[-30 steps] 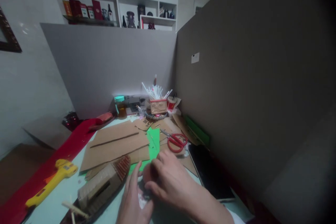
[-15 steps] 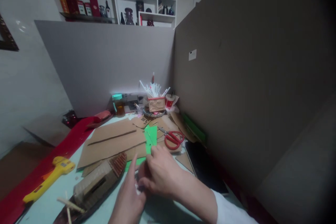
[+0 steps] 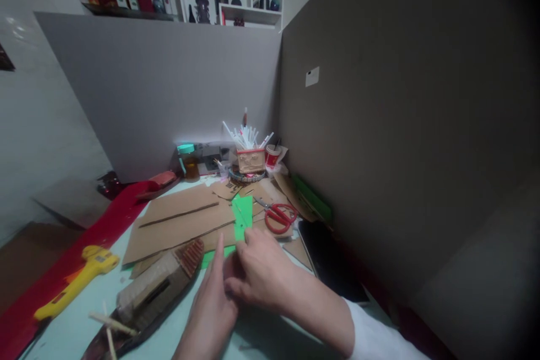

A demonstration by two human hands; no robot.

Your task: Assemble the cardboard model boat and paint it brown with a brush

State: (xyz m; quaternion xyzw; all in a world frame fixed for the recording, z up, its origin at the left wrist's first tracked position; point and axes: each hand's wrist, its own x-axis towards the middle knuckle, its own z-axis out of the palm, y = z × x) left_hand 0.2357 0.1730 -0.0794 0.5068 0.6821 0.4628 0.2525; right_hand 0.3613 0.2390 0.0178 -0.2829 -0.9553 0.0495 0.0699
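Note:
My left hand (image 3: 213, 298) and my right hand (image 3: 259, 270) meet over the table's near side. The right hand's fingers are curled down in a pinch against the left palm. On the left hand the index finger points forward, while its other fingers are mostly hidden. Whatever lies between them cannot be made out. Left of my hands sits a model boat (image 3: 158, 287) with a light roof, a striped reddish end and thin wooden sticks across its near end. Just beyond my fingers lie green paper (image 3: 243, 211) and red-handled scissors (image 3: 279, 217).
Cardboard sheets (image 3: 177, 216) cover the middle of the table. A yellow glue gun (image 3: 78, 281) lies at the left. Farther back stand a teal-lidded bottle (image 3: 189, 163), a box of white sticks (image 3: 251, 161) and a red cup (image 3: 272, 156). A dark flat panel (image 3: 329, 261) lies right.
The view has tilted slightly down. My hands have drawn closer together, and the pale bit seen between them before is now covered. The things on the table stay where they were.

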